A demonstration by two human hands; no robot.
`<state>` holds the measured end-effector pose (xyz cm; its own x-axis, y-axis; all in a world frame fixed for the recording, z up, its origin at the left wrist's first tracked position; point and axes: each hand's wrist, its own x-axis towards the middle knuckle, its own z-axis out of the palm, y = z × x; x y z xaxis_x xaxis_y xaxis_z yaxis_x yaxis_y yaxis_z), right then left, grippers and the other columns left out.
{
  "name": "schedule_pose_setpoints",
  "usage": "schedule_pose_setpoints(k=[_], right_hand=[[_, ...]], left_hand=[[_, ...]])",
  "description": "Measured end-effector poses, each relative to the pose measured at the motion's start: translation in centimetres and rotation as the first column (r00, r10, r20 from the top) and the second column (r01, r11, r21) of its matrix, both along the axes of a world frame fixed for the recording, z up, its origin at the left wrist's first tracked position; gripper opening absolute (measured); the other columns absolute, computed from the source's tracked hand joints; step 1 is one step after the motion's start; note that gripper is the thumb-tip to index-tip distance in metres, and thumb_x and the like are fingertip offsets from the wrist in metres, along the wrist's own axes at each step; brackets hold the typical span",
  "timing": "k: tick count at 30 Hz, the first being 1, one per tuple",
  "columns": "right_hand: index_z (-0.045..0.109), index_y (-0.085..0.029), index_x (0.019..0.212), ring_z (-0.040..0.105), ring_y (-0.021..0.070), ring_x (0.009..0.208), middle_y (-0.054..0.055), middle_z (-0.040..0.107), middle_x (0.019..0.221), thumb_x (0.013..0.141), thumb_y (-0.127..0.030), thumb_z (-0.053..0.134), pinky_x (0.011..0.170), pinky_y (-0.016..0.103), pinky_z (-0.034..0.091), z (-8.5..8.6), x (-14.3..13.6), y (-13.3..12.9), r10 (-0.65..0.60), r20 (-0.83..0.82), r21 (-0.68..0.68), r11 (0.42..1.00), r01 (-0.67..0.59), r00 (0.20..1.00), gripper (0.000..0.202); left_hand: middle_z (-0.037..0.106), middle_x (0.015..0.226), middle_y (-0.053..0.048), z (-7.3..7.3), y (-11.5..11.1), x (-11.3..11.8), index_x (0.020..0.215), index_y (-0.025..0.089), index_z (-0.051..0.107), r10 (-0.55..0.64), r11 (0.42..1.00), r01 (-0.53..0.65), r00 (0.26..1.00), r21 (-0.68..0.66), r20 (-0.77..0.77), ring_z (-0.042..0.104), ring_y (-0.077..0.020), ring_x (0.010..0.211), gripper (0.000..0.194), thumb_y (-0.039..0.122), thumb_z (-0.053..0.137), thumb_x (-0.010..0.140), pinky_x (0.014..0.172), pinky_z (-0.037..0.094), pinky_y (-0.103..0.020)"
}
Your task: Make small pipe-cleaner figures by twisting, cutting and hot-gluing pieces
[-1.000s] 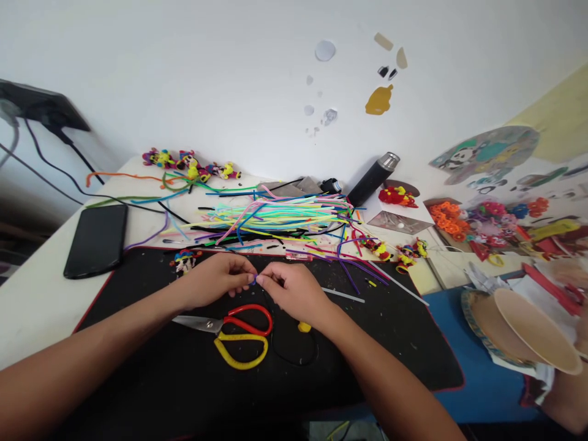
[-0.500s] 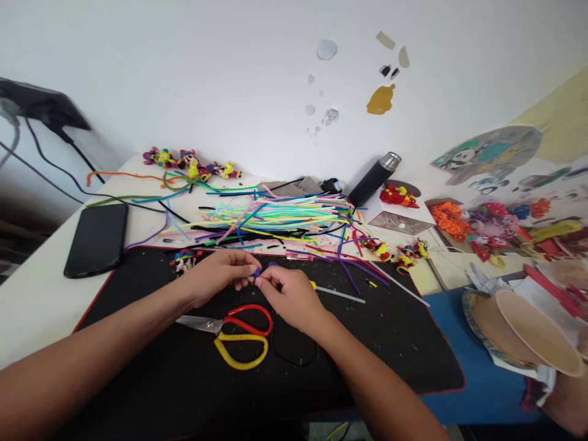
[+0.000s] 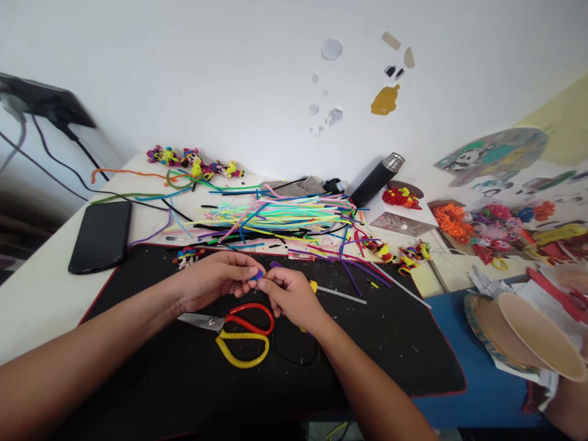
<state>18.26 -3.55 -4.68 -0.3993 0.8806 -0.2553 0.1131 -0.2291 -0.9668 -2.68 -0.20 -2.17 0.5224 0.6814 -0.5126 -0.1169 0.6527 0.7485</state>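
Observation:
My left hand [image 3: 225, 274] pinches a small coiled piece of blue and purple pipe cleaner [image 3: 256, 275] between thumb and fingers. From the other side my right hand [image 3: 289, 293] is closed, its thumb and fingertip pressed against the same piece. A purple bit shows just behind the right fingers. Below the hands lie scissors [image 3: 243, 321] with one red and one yellow handle, blades pointing left. Beyond the left wrist is a small pipe cleaner figure [image 3: 187, 257], partly covered by the hand. A pale stick with a yellow end [image 3: 340, 294] lies right of my right hand.
Behind the black mat [image 3: 390, 343] lies a heap of colourful pipe cleaners [image 3: 285, 214]. A phone [image 3: 100, 237] is at the left, a thermos [image 3: 379, 179] and white box [image 3: 399, 219] at the back right. Several figures [image 3: 407, 258] and a bowl [image 3: 537, 337] are on the right.
The coiled piece has turned in the fingers and shows more of its blue side. Both hands stay together in nearly the same place; the view has shifted slightly.

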Motion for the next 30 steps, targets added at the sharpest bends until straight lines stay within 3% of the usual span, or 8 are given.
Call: schedule_pose_setpoints(k=[12, 20, 26, 30], right_hand=[[0.068, -0.019, 0.085, 0.051, 0.0089, 0.042, -0.007, 0.057, 0.054, 0.095, -0.046, 0.071, 0.043, 0.02, 0.038, 0.4, 0.4, -0.5, 0.016, 0.042, 0.009, 1.0, -0.017, 0.999, 0.028], [0.068, -0.019, 0.085, 0.051, 0.0092, 0.042, -0.007, 0.057, 0.054, 0.095, -0.046, 0.071, 0.043, 0.02, 0.038, 0.6, 0.3, -0.5, 0.024, 0.026, 0.011, 1.0, -0.024, 0.999, 0.029], [0.067, -0.019, 0.084, 0.05, 0.009, 0.042, -0.006, 0.059, 0.056, 0.09, -0.051, 0.077, 0.042, 0.02, 0.038, 0.8, 0.5, -0.6, 0.066, -0.045, -0.036, 0.997, -0.068, 0.997, 0.034], [0.069, -0.018, 0.081, 0.052, 0.0091, 0.044, -0.006, 0.059, 0.056, 0.087, -0.051, 0.081, 0.043, 0.02, 0.039, 1.3, 0.6, -0.6, 0.128, -0.007, -0.037, 0.991, -0.128, 0.992, 0.036]], left_hand=[[0.078, 0.085, -0.008, 0.7, -0.3, -1.0, 0.1, 0.012, 0.086, -0.084, 0.996, 0.084, 0.996, 0.008, 0.019, 0.065, -0.0124, 0.07, 0.046, 0.042, 0.101, 0.068, 0.063, 0.056, -0.019], [0.072, 0.075, -0.001, 0.7, -0.5, -0.7, 0.099, 0.016, 0.074, -0.062, 0.993, 0.063, 0.998, 0.098, -0.01, 0.064, -0.0118, 0.064, 0.044, 0.044, 0.097, 0.074, 0.057, 0.052, -0.02], [0.072, 0.074, -0.001, 1.9, -1.0, -0.9, 0.098, 0.017, 0.066, -0.168, 0.975, 0.167, 0.986, 0.149, -0.004, 0.063, -0.0107, 0.06, 0.043, 0.047, 0.091, 0.081, 0.052, 0.048, -0.019], [0.072, 0.075, 0.001, 2.9, -1.3, -1.5, 0.099, 0.02, 0.06, -0.278, 0.945, 0.281, 0.96, 0.169, -0.042, 0.066, -0.0131, 0.064, 0.042, 0.046, 0.088, 0.083, 0.055, 0.05, -0.02]])
